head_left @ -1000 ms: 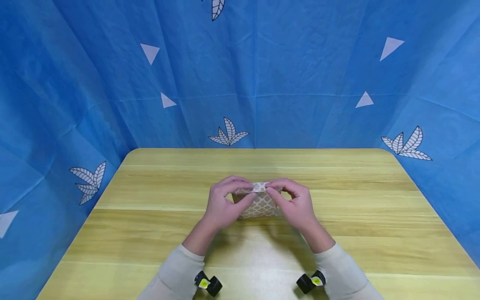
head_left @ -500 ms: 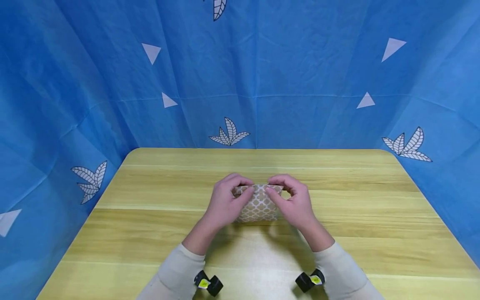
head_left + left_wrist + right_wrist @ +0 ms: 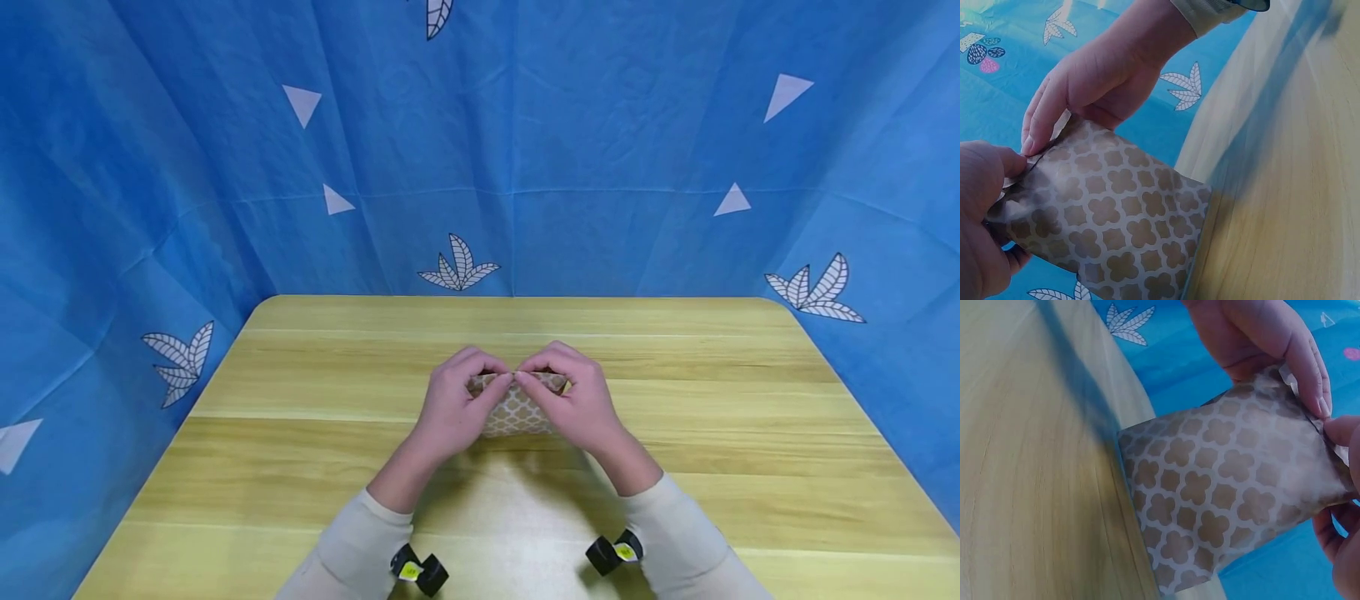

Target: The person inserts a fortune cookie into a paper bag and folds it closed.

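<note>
A small brown paper bag [image 3: 517, 417] with a white quatrefoil lattice stands upright near the middle of the table, its bottom on the wood. My left hand [image 3: 456, 402] pinches the bag's top edge between thumb and fingers. Close beside it, my right hand [image 3: 577, 396] pinches the same edge, and the two thumb tips nearly meet. In the left wrist view the paper bag [image 3: 1116, 212] shows a narrow fold along its top. The right wrist view has the bag's [image 3: 1210, 481] broad face bulging slightly. Whether anything is inside stays hidden.
The wooden table [image 3: 300, 483] has rounded far corners. Behind and beside it hangs a blue cloth [image 3: 585, 150] printed with white leaves and triangles. Small black devices [image 3: 420, 570] are strapped to both sleeved wrists.
My right hand has slid left along the bag's top edge toward my left hand. The top flap, seen folded toward me a second ago, stood up half a second ago and is now mostly covered.
</note>
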